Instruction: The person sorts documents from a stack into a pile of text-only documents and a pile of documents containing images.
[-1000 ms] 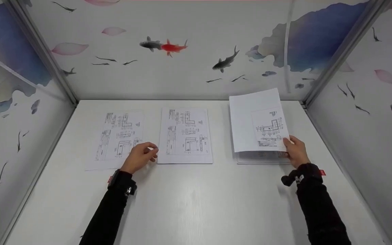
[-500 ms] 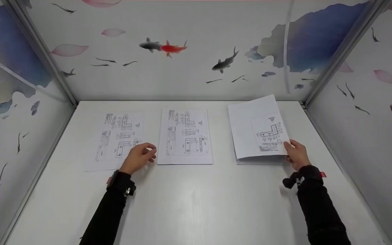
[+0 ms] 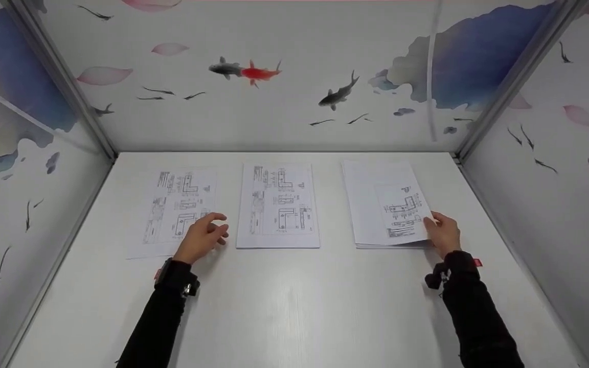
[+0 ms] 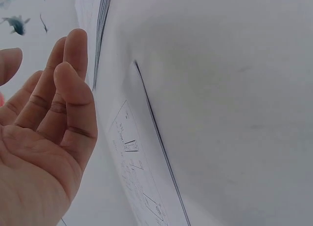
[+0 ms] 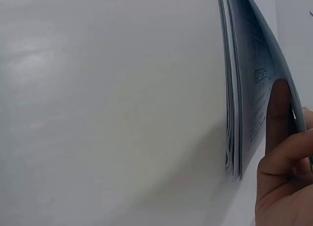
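At the right of the head view, my right hand (image 3: 443, 234) pinches the near right corner of a top paper sheet (image 3: 366, 204) printed with a line drawing. That sheet lies over a paper stack (image 5: 234, 113), its corner lifted off the sheets below in the right wrist view. My left hand (image 3: 201, 239) hovers with relaxed, loosely bent fingers over the near right part of the left drawing sheet (image 3: 156, 220), covering some of its print. Nothing is between its fingers (image 4: 80, 103). The middle paper stack (image 3: 278, 204), also topped by a technical drawing, lies just right of it.
All the papers lie on a white table (image 3: 284, 301) along its far side. Walls with painted fish (image 3: 258, 73) close in the back and both sides. Grey metal posts (image 3: 64, 76) stand at the corners.
The top right sheet has come down from a raised, tilted position to nearly flat on its stack, my right hand lowering with it. My left hand has shifted slightly left, its fingers spreading.
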A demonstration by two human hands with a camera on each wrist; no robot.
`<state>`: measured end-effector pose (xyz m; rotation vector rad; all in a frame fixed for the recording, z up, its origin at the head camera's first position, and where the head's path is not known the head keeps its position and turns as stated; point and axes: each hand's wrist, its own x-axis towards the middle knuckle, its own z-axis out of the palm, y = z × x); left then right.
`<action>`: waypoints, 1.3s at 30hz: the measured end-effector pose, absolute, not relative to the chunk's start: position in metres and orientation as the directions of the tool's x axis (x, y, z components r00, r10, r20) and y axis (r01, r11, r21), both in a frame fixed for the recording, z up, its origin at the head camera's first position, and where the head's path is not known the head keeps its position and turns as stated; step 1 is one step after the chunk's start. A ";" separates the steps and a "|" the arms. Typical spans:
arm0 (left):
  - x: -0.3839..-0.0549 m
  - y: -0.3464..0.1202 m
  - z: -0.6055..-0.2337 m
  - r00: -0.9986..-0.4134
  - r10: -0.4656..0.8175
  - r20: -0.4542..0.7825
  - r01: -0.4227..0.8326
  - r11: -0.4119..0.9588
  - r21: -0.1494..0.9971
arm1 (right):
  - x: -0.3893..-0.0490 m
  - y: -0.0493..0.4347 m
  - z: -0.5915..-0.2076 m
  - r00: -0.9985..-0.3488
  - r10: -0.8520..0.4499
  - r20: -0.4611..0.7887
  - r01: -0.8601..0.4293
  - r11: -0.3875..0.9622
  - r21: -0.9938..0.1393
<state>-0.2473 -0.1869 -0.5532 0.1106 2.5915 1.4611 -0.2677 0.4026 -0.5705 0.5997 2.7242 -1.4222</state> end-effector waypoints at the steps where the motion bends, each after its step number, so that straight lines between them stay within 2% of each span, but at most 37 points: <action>1: -0.247 -0.187 -0.554 -0.984 0.146 -0.105 -0.014 0.520 0.854 | -0.268 0.403 -0.571 -0.931 0.326 -0.161 0.323 0.536 -0.780; 5: -0.246 -0.188 -0.556 -0.985 0.138 -0.103 -0.014 0.530 0.848 | -0.267 0.399 -0.569 -0.948 0.305 -0.092 0.269 0.608 -0.747; 11: -0.245 -0.188 -0.559 -0.985 0.127 -0.120 -0.035 0.526 0.850 | -0.269 0.397 -0.569 -0.952 0.301 -0.064 0.256 0.660 -0.706; 23: -0.242 -0.184 -0.559 -0.985 0.118 -0.129 -0.051 0.509 0.859 | -0.269 0.404 -0.575 -0.944 0.296 -0.149 0.315 0.663 -0.679; 30: -0.240 -0.183 -0.557 -0.985 0.141 -0.099 -0.014 0.507 0.862 | -0.267 0.403 -0.570 -0.937 0.296 -0.183 0.340 0.666 -0.664; 34: -0.240 -0.189 -0.556 -0.993 0.098 -0.069 -0.010 0.509 0.861 | -0.266 0.401 -0.568 -0.936 0.308 -0.170 0.340 0.666 -0.664; 39: -0.246 -0.200 -0.551 -0.999 -0.036 0.029 0.004 0.559 0.829 | -0.267 0.402 -0.569 -0.926 0.327 -0.188 0.367 0.666 -0.649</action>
